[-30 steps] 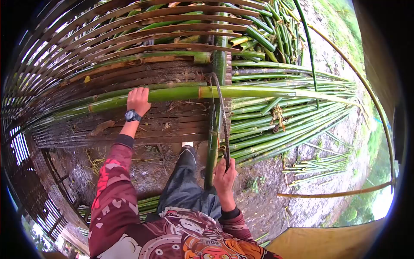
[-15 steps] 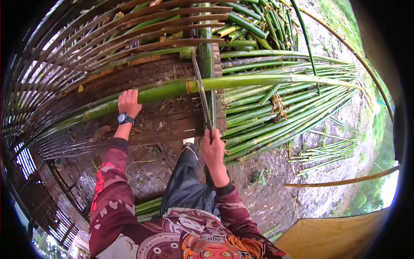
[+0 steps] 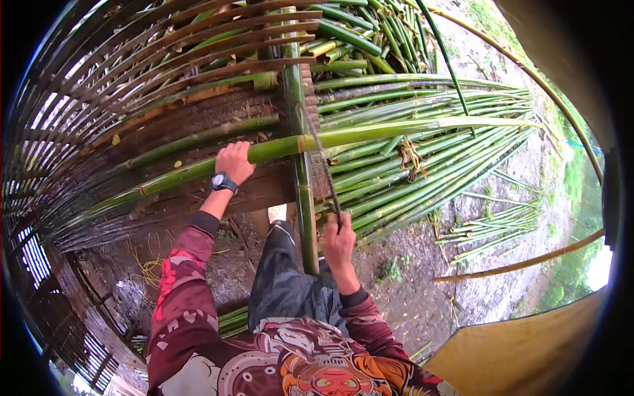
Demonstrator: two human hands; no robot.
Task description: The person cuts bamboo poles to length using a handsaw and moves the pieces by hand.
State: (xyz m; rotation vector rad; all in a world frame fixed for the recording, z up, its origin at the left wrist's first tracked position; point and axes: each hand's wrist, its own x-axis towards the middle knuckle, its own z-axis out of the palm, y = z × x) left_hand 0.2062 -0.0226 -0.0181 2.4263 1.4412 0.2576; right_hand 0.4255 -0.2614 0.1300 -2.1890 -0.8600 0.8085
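A long green bamboo pole [image 3: 277,148] lies across the wooden slatted bench and over an upright-running bamboo rail [image 3: 304,198]. My left hand [image 3: 235,163], with a watch at the wrist, is closed on the pole left of the rail. My right hand [image 3: 339,241] is wrapped around the handle end of a long, narrow dark saw [image 3: 326,168]. The saw's blade crosses the pole just right of the rail and a pale brown node ring. Another green bamboo pole [image 3: 205,137] lies behind the held one, ending near the rail.
Several long bamboo poles [image 3: 396,188] lie piled at right, with cut pieces [image 3: 396,39] behind. Dark curved slats [image 3: 165,63] rise at left. A smaller bamboo stack [image 3: 492,228] and a tan tarp [image 3: 515,350] are at right. My foot [image 3: 277,212] is by the bench edge.
The held pole and my left hand have shifted right relative to the rail. My right hand has moved slightly down and right with the saw, whose blade now crosses right of the rail.
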